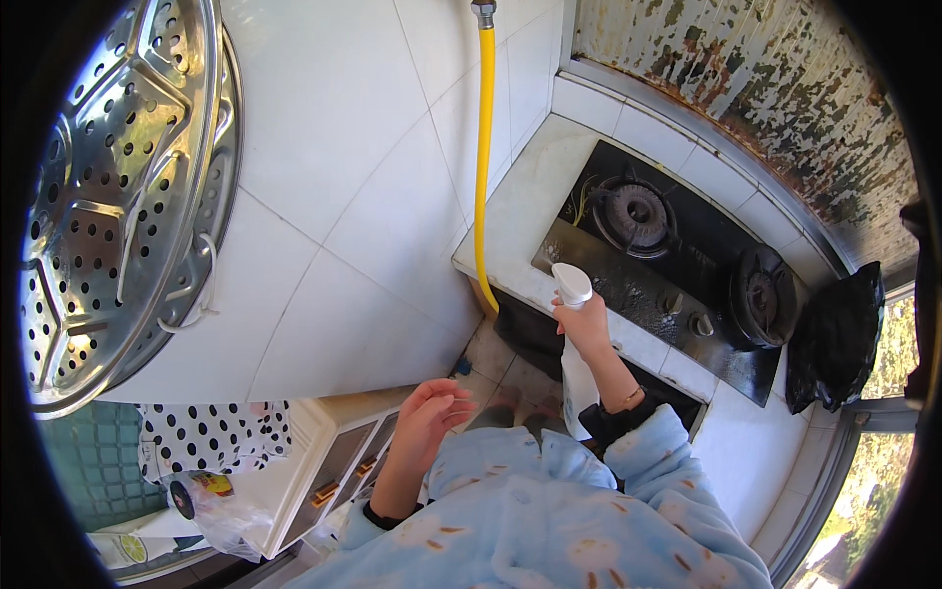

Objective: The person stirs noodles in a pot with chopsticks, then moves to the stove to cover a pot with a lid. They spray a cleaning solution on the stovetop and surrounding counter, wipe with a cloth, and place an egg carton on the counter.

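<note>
My right hand (586,327) grips the neck of a white trigger spray bottle (578,386), its head tilted over the stove's front edge. Just beyond the nozzle lies a black two-burner gas cooktop (681,235). Whitish foam or droplets (633,296) cover its front panel around two control knobs (671,302). The left burner (634,213) has its grate in place, and the right burner (762,293) sits in a dark raised ring. My left hand (433,418) hovers in front of my body with fingers loosely bent, holding nothing.
A yellow gas hose (483,162) runs down the tiled wall (353,162). Perforated steel steamer racks (125,184) hang at left. Below them stands a white cabinet (316,456) with a polka-dot cloth (213,436). A black plastic bag (835,339) sits right of the cooktop, beneath a rusted, peeling panel (765,96).
</note>
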Available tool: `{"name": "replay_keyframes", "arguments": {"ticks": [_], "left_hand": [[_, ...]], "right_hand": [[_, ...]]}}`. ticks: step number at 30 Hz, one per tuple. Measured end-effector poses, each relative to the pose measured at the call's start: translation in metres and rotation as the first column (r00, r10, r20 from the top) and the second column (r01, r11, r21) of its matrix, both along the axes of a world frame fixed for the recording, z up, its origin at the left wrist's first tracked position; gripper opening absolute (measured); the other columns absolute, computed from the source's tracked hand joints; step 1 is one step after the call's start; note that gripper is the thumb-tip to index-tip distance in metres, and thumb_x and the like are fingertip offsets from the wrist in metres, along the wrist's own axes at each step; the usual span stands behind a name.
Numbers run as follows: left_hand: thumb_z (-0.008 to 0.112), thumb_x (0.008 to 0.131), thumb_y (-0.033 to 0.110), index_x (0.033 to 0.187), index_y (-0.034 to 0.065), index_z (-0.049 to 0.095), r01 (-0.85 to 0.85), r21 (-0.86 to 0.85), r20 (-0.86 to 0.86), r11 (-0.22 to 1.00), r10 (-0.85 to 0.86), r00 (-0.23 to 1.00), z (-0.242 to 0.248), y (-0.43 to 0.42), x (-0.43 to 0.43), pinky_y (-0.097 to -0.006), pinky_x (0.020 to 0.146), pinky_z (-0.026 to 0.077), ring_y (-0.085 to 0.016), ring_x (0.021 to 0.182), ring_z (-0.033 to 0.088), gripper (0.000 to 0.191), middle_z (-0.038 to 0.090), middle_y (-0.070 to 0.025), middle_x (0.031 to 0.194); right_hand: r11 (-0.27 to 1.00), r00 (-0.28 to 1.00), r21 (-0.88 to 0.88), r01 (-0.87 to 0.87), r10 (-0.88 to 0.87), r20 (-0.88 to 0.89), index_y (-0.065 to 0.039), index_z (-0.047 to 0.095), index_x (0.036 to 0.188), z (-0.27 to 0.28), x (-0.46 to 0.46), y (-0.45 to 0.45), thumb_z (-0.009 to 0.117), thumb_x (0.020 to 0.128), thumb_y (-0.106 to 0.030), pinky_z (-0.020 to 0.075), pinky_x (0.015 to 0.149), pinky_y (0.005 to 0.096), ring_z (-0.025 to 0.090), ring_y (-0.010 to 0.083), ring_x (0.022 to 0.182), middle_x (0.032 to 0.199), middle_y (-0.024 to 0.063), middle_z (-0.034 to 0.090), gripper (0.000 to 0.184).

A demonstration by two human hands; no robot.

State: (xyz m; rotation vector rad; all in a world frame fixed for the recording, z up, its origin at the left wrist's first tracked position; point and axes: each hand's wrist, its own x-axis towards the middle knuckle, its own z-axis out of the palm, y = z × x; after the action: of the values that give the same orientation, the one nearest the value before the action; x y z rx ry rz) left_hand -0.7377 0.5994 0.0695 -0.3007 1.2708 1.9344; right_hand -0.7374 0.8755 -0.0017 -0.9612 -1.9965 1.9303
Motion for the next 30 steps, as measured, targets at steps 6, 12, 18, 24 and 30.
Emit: {"name": "replay_keyframes", "arguments": {"ticks": [6,12,18,24,30], "left_hand": [[0.051,0.086,0.007,0.107,0.0030,0.053,0.096,0.016,0.009,0.995,-0.096,0.995,-0.007,0.010,-0.009,-0.0343,0.083,0.047,-0.025,0.094,0.060,0.022,0.060,-0.0117,0.101],[0.050,0.085,0.008,0.107,0.0029,0.053,0.241,0.035,-0.027,0.970,-0.240,0.970,-0.017,0.030,-0.023,-0.0362,0.082,0.047,-0.025,0.092,0.060,0.022,0.061,-0.0125,0.100],[0.049,0.086,0.009,0.107,0.0031,0.052,0.373,0.033,-0.049,0.927,-0.372,0.927,-0.019,0.062,-0.034,-0.0372,0.081,0.047,-0.026,0.092,0.060,0.021,0.060,-0.0133,0.100],[0.049,0.086,0.009,0.106,0.0027,0.051,0.488,0.101,-0.078,0.867,-0.482,0.873,-0.016,0.092,-0.031,-0.0380,0.082,0.047,-0.026,0.092,0.059,0.020,0.060,-0.0135,0.100],[0.050,0.086,0.009,0.105,0.0026,0.051,0.551,0.065,-0.054,0.832,-0.549,0.834,-0.016,0.113,-0.025,-0.0382,0.082,0.047,-0.026,0.090,0.060,0.021,0.060,-0.0132,0.099]], "right_hand": [[0.999,0.993,-0.032,-0.039,0.035,-0.110,0.003,0.055,0.102,0.009,0.057,0.011,0.057,0.063,0.002,0.0468,0.048,0.0272,0.056,0.0133,0.052,0.086,0.0076,0.063,0.039],[0.948,0.949,0.109,0.299,-0.307,0.064,0.003,0.057,0.099,0.011,0.136,0.026,0.056,0.065,0.002,0.0471,0.050,0.0262,0.056,0.0118,0.053,0.081,0.0070,0.063,0.034],[0.715,0.714,0.056,0.697,-0.699,0.033,0.000,0.059,0.088,0.019,0.241,0.050,0.057,0.066,0.003,0.0432,0.049,0.0283,0.052,0.0140,0.046,0.068,0.0047,0.056,0.022],[0.485,0.489,0.069,0.872,-0.870,-0.058,0.002,0.054,0.112,0.029,0.324,0.057,0.055,0.065,0.004,0.0446,0.052,0.0293,0.052,0.0144,0.055,0.104,0.0087,0.059,0.048],[0.382,0.395,0.165,0.909,-0.917,-0.055,0.002,0.053,0.113,0.043,0.379,0.069,0.055,0.065,0.004,0.0456,0.051,0.0304,0.053,0.0163,0.056,0.103,0.0095,0.059,0.048]]}}
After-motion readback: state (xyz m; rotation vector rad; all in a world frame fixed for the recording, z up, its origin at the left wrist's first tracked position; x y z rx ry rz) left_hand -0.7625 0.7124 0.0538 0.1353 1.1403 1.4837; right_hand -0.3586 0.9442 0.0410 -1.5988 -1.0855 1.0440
